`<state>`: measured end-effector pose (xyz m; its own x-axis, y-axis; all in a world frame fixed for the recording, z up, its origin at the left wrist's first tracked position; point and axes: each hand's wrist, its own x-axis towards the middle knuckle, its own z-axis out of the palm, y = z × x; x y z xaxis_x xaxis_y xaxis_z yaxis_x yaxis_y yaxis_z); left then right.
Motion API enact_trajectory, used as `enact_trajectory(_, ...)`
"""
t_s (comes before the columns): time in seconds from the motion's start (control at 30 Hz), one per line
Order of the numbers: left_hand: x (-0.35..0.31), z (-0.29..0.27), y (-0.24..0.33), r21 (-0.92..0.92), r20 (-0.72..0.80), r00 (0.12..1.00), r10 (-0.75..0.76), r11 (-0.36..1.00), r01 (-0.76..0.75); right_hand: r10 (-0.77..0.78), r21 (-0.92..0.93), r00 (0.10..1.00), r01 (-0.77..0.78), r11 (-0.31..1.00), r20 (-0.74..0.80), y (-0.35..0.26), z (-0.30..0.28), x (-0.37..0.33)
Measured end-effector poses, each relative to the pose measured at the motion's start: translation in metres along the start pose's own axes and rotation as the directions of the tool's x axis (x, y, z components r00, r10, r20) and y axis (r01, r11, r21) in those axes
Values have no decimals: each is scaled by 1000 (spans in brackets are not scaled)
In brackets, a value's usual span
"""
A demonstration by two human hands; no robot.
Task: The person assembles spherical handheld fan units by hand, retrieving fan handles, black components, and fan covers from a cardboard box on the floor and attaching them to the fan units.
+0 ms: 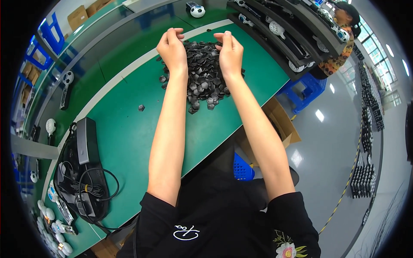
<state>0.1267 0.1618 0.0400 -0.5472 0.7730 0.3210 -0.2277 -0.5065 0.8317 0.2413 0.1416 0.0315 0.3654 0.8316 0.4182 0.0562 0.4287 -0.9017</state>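
A heap of small black five-sided plastic pieces (203, 81) lies on the green tabletop (129, 137). My left hand (172, 52) is at the heap's far left edge, cupped, with its fingertips bent inward over the pieces. Opposite it, my right hand (231, 56) curves in the same way along the far right edge. The palms face each other across the heap, and no piece shows gripped in either hand. One loose black piece (141, 108) lies apart, left of my left forearm.
At the left, a black tray (64, 189) holds a black box and coiled cables. A dark rack (292, 38) with football-patterned items stands at the far right. Beyond it, a person (342, 47) sits near a blue stool (303, 90). An open carton (279, 116) stands below the table's right edge.
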Motion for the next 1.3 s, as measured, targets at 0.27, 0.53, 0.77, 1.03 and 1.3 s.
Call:
enact_trajectory(0.27,5,-2,18,-338,-45,987,-157,932,133,-190,-283,927,97,954,-323,14,-71,23)
enact_trajectory(0.53,8,-4,24,-382,-72,986,-152,917,113,-40,-248,903,-75,966,-427,51,-170,27)
enact_trajectory(0.77,5,0,33,-389,-105,989,-104,920,55,-31,-711,948,-214,670,-316,51,-177,23)
enact_trajectory(1.03,12,-6,33,-411,-114,991,-77,911,23,57,-955,991,-129,266,-118,49,-165,22)
enact_trajectory(1.3,17,-14,49,-481,-171,982,-76,877,-16,61,-986,992,-119,113,-112,60,-185,41)
